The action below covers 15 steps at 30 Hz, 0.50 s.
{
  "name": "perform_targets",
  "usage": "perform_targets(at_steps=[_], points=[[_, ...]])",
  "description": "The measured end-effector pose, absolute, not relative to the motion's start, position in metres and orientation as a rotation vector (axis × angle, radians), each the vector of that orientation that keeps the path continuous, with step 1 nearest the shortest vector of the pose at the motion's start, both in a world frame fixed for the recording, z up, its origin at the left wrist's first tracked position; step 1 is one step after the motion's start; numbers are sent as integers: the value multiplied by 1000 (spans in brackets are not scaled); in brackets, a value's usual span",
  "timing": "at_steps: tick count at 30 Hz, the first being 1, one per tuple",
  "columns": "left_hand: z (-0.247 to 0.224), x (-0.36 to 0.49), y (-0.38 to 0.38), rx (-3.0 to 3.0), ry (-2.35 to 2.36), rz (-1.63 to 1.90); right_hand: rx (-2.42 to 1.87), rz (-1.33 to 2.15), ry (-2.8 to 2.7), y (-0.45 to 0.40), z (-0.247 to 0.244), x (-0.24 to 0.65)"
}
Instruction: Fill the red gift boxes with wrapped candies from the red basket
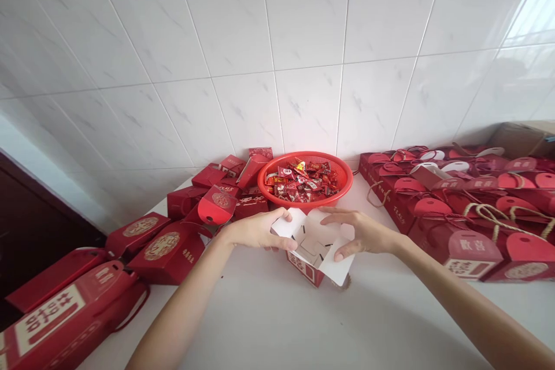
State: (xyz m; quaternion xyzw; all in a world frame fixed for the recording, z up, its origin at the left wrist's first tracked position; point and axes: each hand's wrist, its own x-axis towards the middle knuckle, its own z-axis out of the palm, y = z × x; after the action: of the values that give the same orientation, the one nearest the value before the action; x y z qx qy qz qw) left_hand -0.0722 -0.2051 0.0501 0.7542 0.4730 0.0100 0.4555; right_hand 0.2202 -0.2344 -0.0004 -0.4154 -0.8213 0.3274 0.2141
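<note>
In the middle of the white table, an open red gift box (pixel 306 269) shows its white inside, with its top flaps spread outward. My left hand (pixel 264 231) is closed on the box's left flap, thumb inside and fingers behind. On the opposite side, my right hand (pixel 353 234) grips the right flap between thumb and fingers. Dark slits mark the inner walls, and I see no sweets inside. Just behind the box stands a red plastic basket (pixel 342 193) holding many wrapped candies (pixel 299 182).
On the left lie several red gift boxes (pixel 167 248), some with a round gold print. Rows of red boxes with rope handles (pixel 468 248) fill the right side. A brown cardboard carton (pixel 520 137) sits at the far right. Behind everything rises a white tiled wall (pixel 307 98).
</note>
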Motion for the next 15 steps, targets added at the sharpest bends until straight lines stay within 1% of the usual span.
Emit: perform_targets(at_steps=[3,7,10,12,15], points=[[53,-72,-204,2069,1217,93,-1101,767,-2310,-238,4,220],[65,-72,-202,2145,1205,176,-996,634,-2281,-237,16,222],[75,-72,-189,2146,1285,279,-945,549,-2134,-227,27,221],[78,-70,-172,2192,1326,405,-986,521,-1991,-213,33,218],[76,-61,-138,2280,1363,534,-1045,566,-1776,-179,33,208]])
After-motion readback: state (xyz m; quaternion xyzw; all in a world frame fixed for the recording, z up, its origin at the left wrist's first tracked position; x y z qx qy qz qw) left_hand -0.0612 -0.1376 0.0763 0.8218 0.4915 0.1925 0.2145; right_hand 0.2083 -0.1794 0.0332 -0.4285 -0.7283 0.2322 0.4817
